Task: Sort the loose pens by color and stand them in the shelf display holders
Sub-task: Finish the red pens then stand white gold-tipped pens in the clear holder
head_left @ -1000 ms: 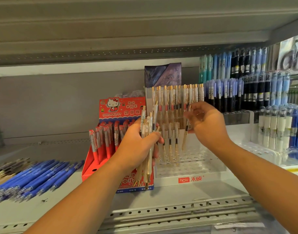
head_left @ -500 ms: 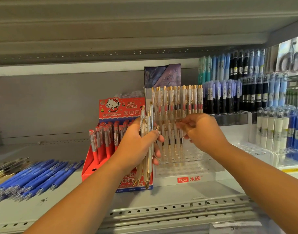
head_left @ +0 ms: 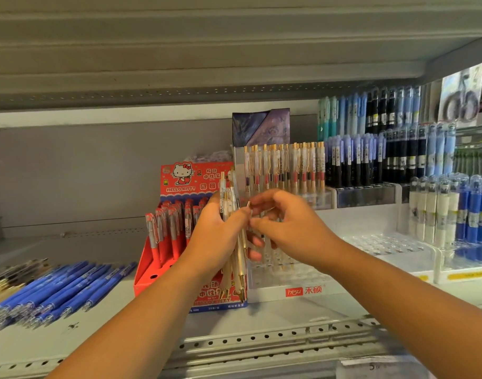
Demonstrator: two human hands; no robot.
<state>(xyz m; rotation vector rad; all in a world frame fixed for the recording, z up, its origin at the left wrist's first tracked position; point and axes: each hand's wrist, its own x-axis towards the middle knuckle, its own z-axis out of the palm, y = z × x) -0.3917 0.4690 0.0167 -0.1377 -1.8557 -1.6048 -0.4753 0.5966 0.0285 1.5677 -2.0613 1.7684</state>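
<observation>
Centre frame: left hand (head_left: 215,242) grip clenched round pen bundle (head_left: 235,258); right hand (head_left: 286,228) pinches single pen (head_left: 248,205). Risk: tug drags neighbours loose.

Dim warm light, shaded shelf back, soft focus, wide-angle bending at edges

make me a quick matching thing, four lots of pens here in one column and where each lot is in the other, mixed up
1 blue pens
2 red pens
3 clear pen bundle
4 black pens

A gripped in the left hand
B standing in the red box
C lying flat on the shelf
D standing in the tiered rack, upper right

Pairs: 1-C, 2-B, 3-A, 4-D
</observation>
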